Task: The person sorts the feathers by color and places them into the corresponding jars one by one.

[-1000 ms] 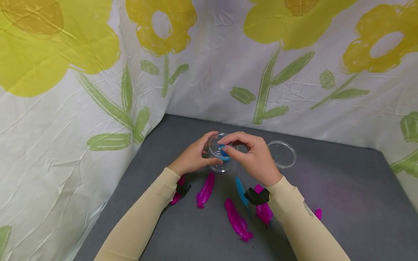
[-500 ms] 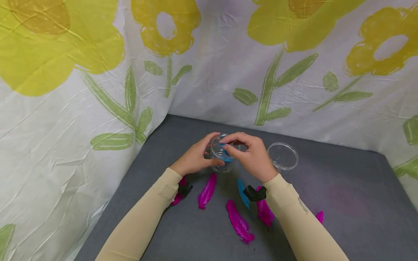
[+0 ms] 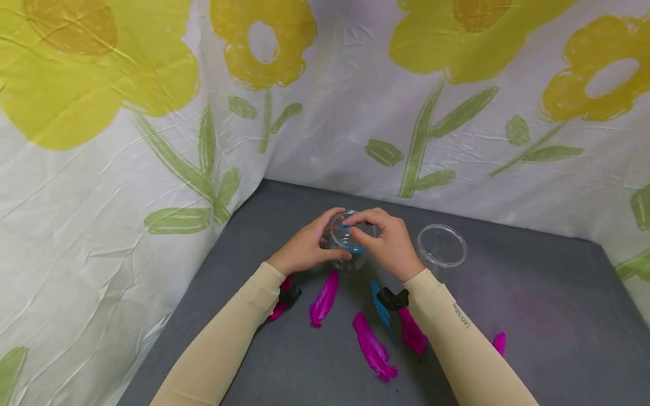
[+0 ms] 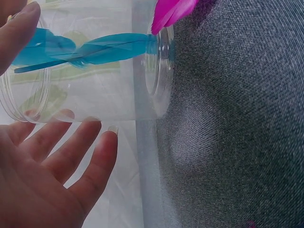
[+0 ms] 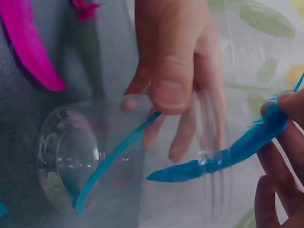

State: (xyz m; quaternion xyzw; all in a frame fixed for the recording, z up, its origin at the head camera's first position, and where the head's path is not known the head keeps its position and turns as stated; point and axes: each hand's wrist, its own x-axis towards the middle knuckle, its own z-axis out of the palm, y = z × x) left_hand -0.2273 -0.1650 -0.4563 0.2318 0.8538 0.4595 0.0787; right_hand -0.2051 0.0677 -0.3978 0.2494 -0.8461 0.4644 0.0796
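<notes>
R fingers (image 5: 292,148) w/ curved blue feather (image 5: 249,145)

Both arms in play here: the left forearm (image 3: 223,335) stretches up from seven o'clock, the right forearm (image 3: 462,338) from five. There's the left hand (image 3: 304,245) in a wide C, gripping, index finger (image 3: 329,216) towards two o'clock, thumb (image 3: 336,255) towards three. And opposite, the right hand (image 3: 388,242) bends at the knuckles, thumb and index finger pinching, pointed between nine and ten.
</notes>
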